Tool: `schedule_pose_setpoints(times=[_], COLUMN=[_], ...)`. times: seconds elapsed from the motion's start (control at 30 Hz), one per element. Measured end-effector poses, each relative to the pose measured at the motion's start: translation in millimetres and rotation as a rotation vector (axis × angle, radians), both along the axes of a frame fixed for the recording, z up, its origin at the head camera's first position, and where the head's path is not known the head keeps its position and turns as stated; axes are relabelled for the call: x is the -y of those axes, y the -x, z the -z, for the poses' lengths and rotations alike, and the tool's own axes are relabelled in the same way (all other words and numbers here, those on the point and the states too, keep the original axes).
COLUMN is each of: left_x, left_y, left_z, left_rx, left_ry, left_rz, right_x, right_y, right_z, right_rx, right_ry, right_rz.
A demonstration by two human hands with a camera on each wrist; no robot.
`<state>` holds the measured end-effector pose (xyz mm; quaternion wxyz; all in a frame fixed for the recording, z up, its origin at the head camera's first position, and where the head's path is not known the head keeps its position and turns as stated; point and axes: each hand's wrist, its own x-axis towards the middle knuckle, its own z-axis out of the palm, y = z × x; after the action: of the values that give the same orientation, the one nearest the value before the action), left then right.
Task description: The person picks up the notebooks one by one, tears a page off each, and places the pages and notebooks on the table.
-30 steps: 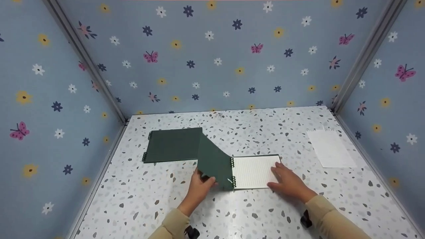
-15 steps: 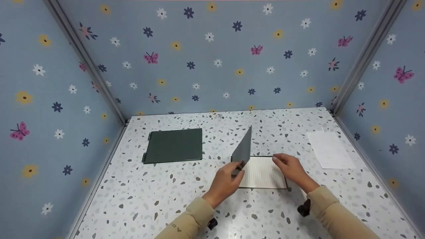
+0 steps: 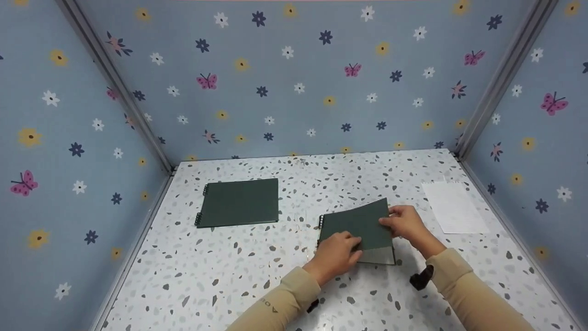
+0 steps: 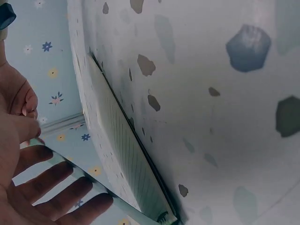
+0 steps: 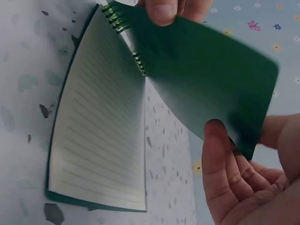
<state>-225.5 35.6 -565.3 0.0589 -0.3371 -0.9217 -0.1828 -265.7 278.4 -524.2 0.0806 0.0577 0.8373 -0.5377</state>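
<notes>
A small green spiral notebook (image 3: pixel 351 223) lies right of centre, rings on its left. Its cover (image 5: pixel 225 65) is partly raised over lined pages (image 5: pixel 103 131), which show beneath. My left hand (image 3: pixel 334 255) holds the cover near its front edge, thumb inside and fingers outside; in the left wrist view its fingers (image 4: pixel 63 176) are spread along the cover. My right hand (image 3: pixel 409 223) pinches the cover's far right corner, and a finger (image 5: pixel 215 150) lies on the inner face in the right wrist view.
A larger dark green spiral notebook (image 3: pixel 241 202) lies shut at left on the speckled table (image 3: pixel 183 271). Toward the right edge lies a white sheet (image 3: pixel 455 207) with a torn top edge. Flower-patterned panels (image 3: pixel 294 82) enclose the table's back and sides.
My left hand has swung the notebook's cover from the left over to the right, above the pages. My right hand has moved from the pages to the cover's far corner and grips it.
</notes>
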Motion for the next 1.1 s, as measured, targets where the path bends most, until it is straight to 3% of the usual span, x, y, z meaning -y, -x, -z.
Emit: schedule_pose_setpoints(times=[0.13, 0.37, 0.5, 0.6, 0.9, 1.1], left_x=[1.4, 20.2, 30.6, 36.7, 44.2, 44.8], left_y=[2.7, 9.9, 11.4, 12.5, 18.1, 17.2], left_z=[3.1, 13.8, 18.5, 20.9, 23.0, 21.5], left_rx=[0.051, 0.132, 0.109, 0.082, 0.089, 0.114], left_ry=[0.098, 0.169, 0.199, 0.215, 0.22, 0.22], left_rz=[-0.009, -0.041, -0.059, -0.076, -0.075, -0.084], right_x=[-3.8, -12.2, -12.9, -9.7, -7.1, -9.5], right_y=[-0.7, -3.6, -6.6, -8.2, -9.8, -13.1], right_z=[15.8, 52.1, 69.5, 73.9, 75.3, 79.2], right_rx=[0.017, -0.006, -0.058, -0.096, -0.217, -0.333], right_ry=[-0.09, -0.257, -0.366, -0.455, -0.697, -0.675], right_rz=[0.045, 0.053, 0.07, 0.06, -0.114, -0.266])
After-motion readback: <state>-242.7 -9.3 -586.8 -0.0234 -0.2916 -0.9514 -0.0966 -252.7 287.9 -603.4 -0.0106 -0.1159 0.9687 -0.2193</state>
